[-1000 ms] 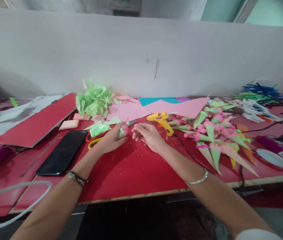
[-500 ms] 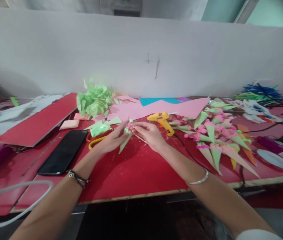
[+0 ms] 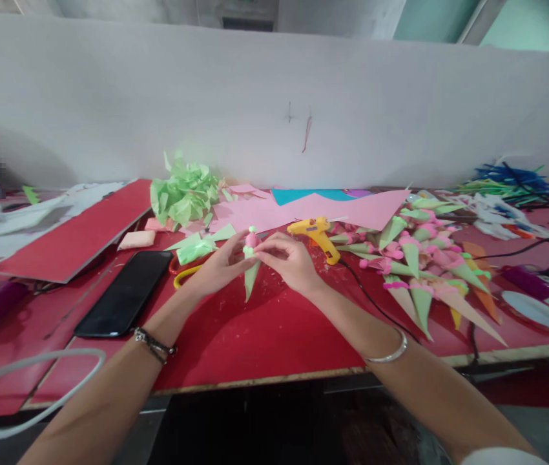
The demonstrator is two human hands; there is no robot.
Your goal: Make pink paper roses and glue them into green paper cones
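Observation:
Between my two hands, above the red table, is a small paper ice-cream cone (image 3: 251, 276), pale green with its tip pointing down. A pink ball with a tiny green ball above it tops the cone. My left hand (image 3: 223, 265) is closed on the cone's left side, thumb and fingers around its upper part. From the right, my right hand (image 3: 290, 259) pinches the cone's rim just below the pink ball. Behind my right hand lies a yellow glue gun (image 3: 321, 237). Scissors with a yellow handle (image 3: 183, 278) and a green clay packet (image 3: 196, 250) are beside my left hand.
A pile of similar paper cones (image 3: 414, 255) covers the right side. Black phone (image 3: 124, 294), red board (image 3: 81, 232) and crumpled green paper (image 3: 185, 194) lie left. Pink paper sheets (image 3: 298, 212) lie behind. The glue gun's cord (image 3: 376, 300) trails right toward a purple power strip (image 3: 540, 287).
The cone has turned from leaning to nearly upright, its pink and green top now showing clearly. My right fingers have moved to its rim; a thin pale strip seen below them is no longer visible.

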